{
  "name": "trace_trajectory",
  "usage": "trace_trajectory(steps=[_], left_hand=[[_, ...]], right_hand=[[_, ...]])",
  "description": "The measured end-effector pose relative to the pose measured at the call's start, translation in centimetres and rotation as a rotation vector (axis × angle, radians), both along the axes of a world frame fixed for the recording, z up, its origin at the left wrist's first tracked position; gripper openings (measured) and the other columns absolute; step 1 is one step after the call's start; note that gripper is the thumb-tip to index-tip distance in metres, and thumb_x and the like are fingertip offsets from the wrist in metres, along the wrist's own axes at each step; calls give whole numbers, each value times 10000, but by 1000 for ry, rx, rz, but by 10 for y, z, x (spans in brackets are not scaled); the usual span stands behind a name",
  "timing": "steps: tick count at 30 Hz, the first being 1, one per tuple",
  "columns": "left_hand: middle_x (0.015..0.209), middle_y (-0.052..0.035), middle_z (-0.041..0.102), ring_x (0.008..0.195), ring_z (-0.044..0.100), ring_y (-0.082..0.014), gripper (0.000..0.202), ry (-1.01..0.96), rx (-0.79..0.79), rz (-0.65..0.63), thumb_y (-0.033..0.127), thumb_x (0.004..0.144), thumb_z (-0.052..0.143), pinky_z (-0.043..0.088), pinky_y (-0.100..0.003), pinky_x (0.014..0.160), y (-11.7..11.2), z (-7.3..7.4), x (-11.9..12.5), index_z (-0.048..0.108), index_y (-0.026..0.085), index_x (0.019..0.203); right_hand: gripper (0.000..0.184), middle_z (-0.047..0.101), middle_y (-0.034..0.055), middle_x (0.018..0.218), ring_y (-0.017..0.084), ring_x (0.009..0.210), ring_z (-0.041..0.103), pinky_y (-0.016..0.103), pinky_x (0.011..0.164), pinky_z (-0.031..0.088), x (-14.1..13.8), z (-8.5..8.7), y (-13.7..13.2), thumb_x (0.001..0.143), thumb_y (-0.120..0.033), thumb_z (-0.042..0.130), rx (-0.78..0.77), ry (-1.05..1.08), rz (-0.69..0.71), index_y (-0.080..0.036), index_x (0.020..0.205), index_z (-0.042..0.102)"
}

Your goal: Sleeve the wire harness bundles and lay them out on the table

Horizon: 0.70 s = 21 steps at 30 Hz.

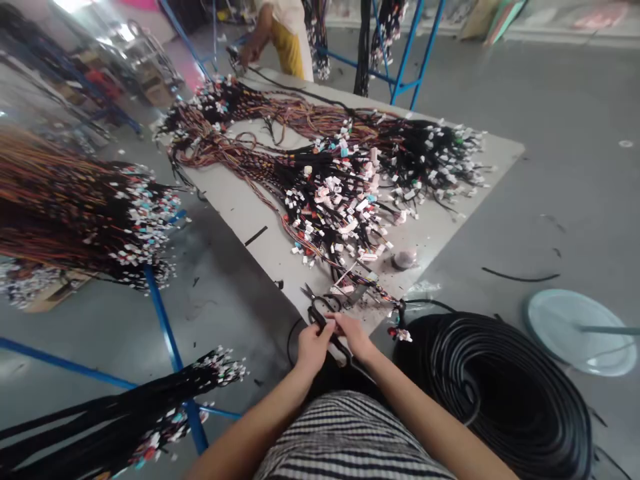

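At the near corner of the table, my left hand (313, 348) is closed around a black cable sleeve (341, 347), thumb on top. My right hand (354, 335) meets it from the right with its fingers pinched on the same sleeve; the fingertips are partly hidden. Just beyond my hands lies a pair of scissors (325, 302) with dark handles, its blades pointing to the far left. Behind the scissors, a wire harness (345, 220) with many white connectors spreads over the table. One thin branch of wires (383, 293) hangs over the near right edge.
A large coil of black tubing (505, 393) stands on the floor at right, beside a pale round lid (580, 330). Blue racks (163, 320) hung with wire bundles (85, 207) stand at left. Across the table (235, 207), another person (285, 40) handles cable.
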State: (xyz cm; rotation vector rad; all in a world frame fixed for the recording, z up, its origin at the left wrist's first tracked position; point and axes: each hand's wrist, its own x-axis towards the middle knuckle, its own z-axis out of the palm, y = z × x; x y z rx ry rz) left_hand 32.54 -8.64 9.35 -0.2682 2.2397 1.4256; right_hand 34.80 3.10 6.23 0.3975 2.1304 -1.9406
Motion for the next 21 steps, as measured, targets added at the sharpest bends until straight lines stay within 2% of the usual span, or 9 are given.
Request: trace_trajectory(steps=[1, 3, 5, 7, 9, 12, 14, 17, 21], left_hand=[[527, -7, 553, 508, 503, -143, 444, -49, 19, 36, 594, 714, 666, 377, -251, 493, 8, -3, -1, 652, 159, 628], [442, 31, 461, 416, 410, -106, 468, -168, 110, 45, 621, 668, 695, 312, -235, 424, 18, -6, -5, 616, 163, 614], [421, 61, 419, 382, 356, -81, 480, -242, 254, 8, 628, 623, 730, 282, -219, 395, 21, -2, -17, 602, 167, 660], [455, 70, 441, 395, 375, -68, 485, -257, 382, -63, 606, 595, 765, 292, -201, 396, 17, 4, -36, 591, 168, 713], [512, 57, 499, 442, 441, -71, 472, -278, 447, -214, 560, 594, 788, 330, -188, 418, 10, 11, -61, 604, 165, 773], [558, 36, 558, 494, 513, -92, 460, -340, 421, -491, 502, 591, 806, 373, -192, 442, 1, 15, -93, 638, 159, 847], [544, 35, 555, 491, 522, -100, 450, -368, 388, -604, 490, 597, 804, 375, -196, 438, -2, 13, -104, 643, 156, 853], [589, 29, 577, 513, 538, -100, 472, -417, 408, -683, 459, 585, 821, 381, -192, 448, 0, 10, -109, 639, 154, 896], [641, 27, 573, 534, 520, -91, 487, -437, 454, -764, 457, 627, 807, 386, -190, 464, 4, 11, -110, 644, 156, 975]], right_hand=[[505, 693, 85, 946, 201, 816, 662, 300, 718, 545, 12, 5, 3, 972, -526, 375, -91, 1, -42, -156, 1157, 664], [533, 696, 81, 957, 209, 814, 665, 307, 722, 551, 28, 13, 6, 903, -594, 497, -117, 26, -163, -159, 1162, 664], [486, 704, 84, 1002, 224, 903, 665, 335, 835, 541, 33, 19, 7, 856, -568, 593, -38, 78, -275, -172, 1117, 698], [413, 707, 86, 1033, 235, 964, 659, 360, 911, 518, 32, 22, 5, 849, -518, 622, 63, 123, -361, -191, 1081, 725], [377, 712, 86, 1004, 233, 935, 664, 361, 895, 521, 29, 23, -2, 859, -496, 619, 179, 128, -461, -199, 1061, 734], [363, 707, 89, 944, 218, 870, 666, 326, 820, 528, 26, 27, -19, 887, -482, 590, 357, 119, -591, -192, 1055, 730], [353, 700, 94, 939, 206, 852, 663, 302, 792, 519, 25, 31, -30, 913, -457, 560, 453, 121, -632, -185, 1070, 722], [346, 695, 92, 923, 199, 835, 659, 289, 778, 509, 25, 35, -41, 934, -436, 530, 478, 96, -671, -180, 1075, 714], [323, 696, 68, 867, 193, 788, 647, 288, 754, 508, 29, 38, -45, 889, -442, 592, 392, 45, -793, -194, 1037, 737]])
